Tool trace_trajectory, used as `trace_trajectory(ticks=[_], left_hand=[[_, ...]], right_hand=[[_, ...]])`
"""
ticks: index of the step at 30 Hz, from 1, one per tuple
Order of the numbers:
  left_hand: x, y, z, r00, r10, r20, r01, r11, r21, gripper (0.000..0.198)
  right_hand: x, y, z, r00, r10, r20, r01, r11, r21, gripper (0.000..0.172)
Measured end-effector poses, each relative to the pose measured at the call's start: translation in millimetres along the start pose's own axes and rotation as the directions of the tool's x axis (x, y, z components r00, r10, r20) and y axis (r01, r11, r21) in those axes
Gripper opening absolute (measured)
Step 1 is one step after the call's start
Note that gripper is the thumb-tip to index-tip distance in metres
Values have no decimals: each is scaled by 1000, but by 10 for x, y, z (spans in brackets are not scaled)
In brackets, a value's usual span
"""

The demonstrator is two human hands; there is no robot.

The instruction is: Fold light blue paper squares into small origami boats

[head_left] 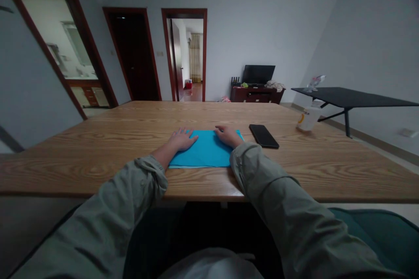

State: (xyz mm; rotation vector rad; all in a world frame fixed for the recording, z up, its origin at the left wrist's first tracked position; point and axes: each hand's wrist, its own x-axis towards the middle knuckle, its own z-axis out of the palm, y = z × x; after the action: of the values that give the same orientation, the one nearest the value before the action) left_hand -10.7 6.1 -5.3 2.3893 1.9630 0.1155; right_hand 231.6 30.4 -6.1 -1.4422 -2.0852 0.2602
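1. Both hands are down on the table and well open, fingers spread a bit, palms down. The left hand (182,139) and the right hand (227,136) sit apart, with neither one pinching or gripping anything.
2. The blue paper sheet (204,150) lies flat right under and between them. The left hand's fingers are on its left part, and the right hand's fingers are on its upper right corner area. A paler strip runs along the edge nearest the person, but I can't tell if that's a fold.
3. The sheet sits on a wooden table (98,157) with a visible grain, and the table's near edge is just below the hands.
4. Just right of the right hand, not touching it or the paper, there's a black smartphone (263,136) lying face down or screen up, can't tell which.
5. Further right of that hand, near the table's far corner, stands a plastic bottle (308,117) with a yellow mark on it.
6. Well beyond and right of the hands is a black side table (353,97). Straight ahead past them, against the far wall, a dark monitor (258,74) sits on a dark wood cabinet (257,94).
7. Both arms are in grey-green sleeves (262,174), rolled back at the wrists.
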Motion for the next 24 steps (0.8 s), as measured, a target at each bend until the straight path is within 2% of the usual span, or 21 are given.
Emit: trace_trajectory(ticks=[3, 7, 10, 14, 17, 20, 24], left_hand=[[-19, -95, 0, 1000, -20, 15, 20, 1000, 8, 83], [-2, -69, 8, 1000, -19, 17, 18, 1000, 26, 82], [3, -40, -14, 999, -22, 23, 22, 999, 29, 82], [-16, -58, -138, 997, -29, 65, 29, 1000, 5, 84], [-17, -101, -269, 991, -14, 132, 16, 1000, -12, 86], [33, -132, -355, 984, -3, 180, 8, 1000, -29, 91], [147, -132, -361, 981, -2, 193, 10, 999, -41, 96]], right_hand=[[-5, -7, -10, 1000, -13, 22, 14, 999, -47, 43], [11, 19, -9, 999, -19, 33, 21, 998, -57, 42], [29, 30, -22, 999, 32, 5, -32, 999, 2, 40], [18, 37, -98, 996, 74, -47, -70, 994, 89, 37], [-33, 45, -182, 994, 73, -79, -68, 995, 68, 37], [-106, 14, -278, 995, 7, -97, -8, 1000, -14, 38], [-180, -169, -396, 980, -192, -45, 184, 973, -139, 36]])
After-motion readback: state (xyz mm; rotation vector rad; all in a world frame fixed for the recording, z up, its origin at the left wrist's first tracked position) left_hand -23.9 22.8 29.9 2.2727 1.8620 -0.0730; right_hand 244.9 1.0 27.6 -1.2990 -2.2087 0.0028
